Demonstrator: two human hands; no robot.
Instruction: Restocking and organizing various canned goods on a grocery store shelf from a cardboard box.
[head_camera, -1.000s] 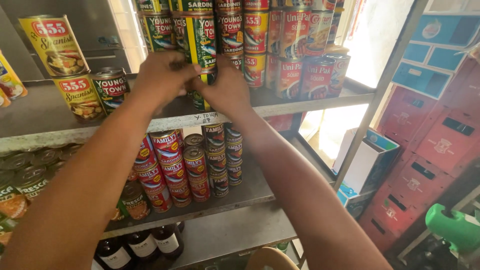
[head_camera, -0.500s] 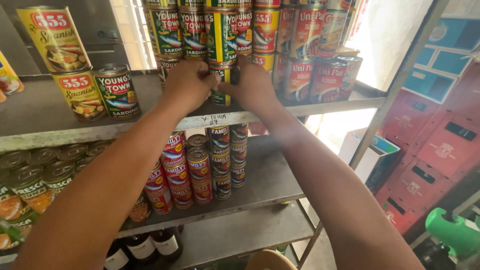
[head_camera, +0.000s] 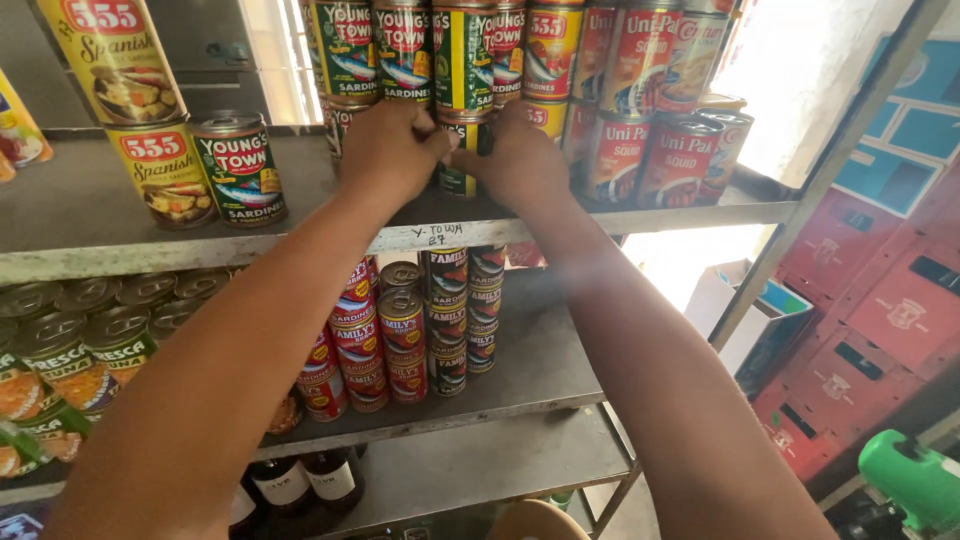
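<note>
Both forearms bare — no sleeves, no rings/watch visible on left hand, right hand.

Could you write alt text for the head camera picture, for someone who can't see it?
Two bare hands, left hand and right hand, reach up together onto a green-labelled can at the bottom of stacked tins on a grey metal shelf. Red-labelled cans stand to the right, more small cans fill the shelf below, and red crates sit at right.

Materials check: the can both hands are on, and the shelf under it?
Green-labelled can between left hand and right hand: likely tin-plated steel, glossy paper label, shiny ribbed rim. Shelf: looks like grey painted metal, matte, scuffed.
</note>
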